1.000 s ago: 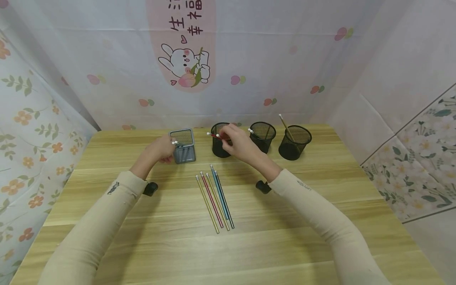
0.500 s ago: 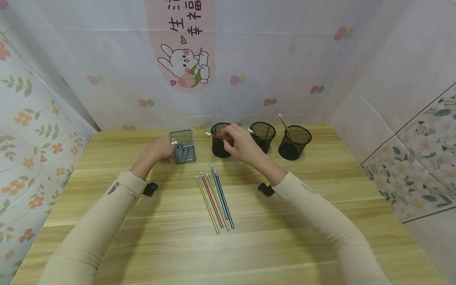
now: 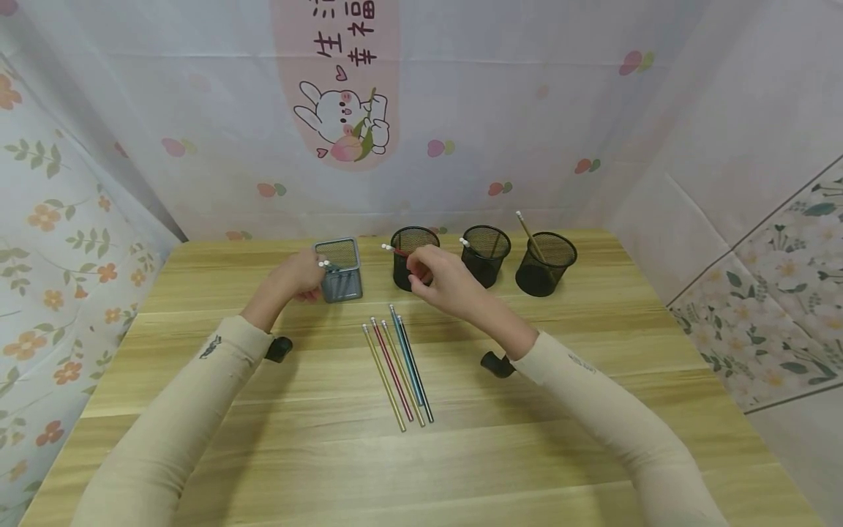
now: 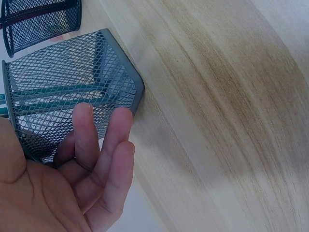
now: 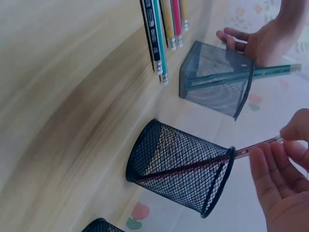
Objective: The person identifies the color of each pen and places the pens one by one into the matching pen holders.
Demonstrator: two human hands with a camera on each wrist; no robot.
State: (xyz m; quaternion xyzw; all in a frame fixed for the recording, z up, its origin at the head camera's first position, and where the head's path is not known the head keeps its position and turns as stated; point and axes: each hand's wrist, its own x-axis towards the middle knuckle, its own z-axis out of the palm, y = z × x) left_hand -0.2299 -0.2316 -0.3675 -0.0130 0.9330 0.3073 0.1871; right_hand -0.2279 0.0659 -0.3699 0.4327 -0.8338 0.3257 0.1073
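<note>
Pencils (image 3: 391, 369), five, lie close together mid-way across the surface (image 3: 316, 461): two gold, one red, one blue, one dark, white erasers toward the far edge. Left hand (image 3: 299, 274) relaxed, gripping nothing, beside grey square mesh holder (image 3: 342, 288) near the far edge. Right hand (image 3: 448, 278) loosely bent, holding nothing, at round black mesh cup (image 3: 402, 275). Red pencils (image 5: 251, 148) inside: slim, white-tipped, leaning toward the left edge; hand contact unclear.

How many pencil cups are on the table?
4. One gray square cup is beside the left hand. Three round black cups stand to its right: one partly behind the right hand, here, a middle one, and one farthest right.
</note>
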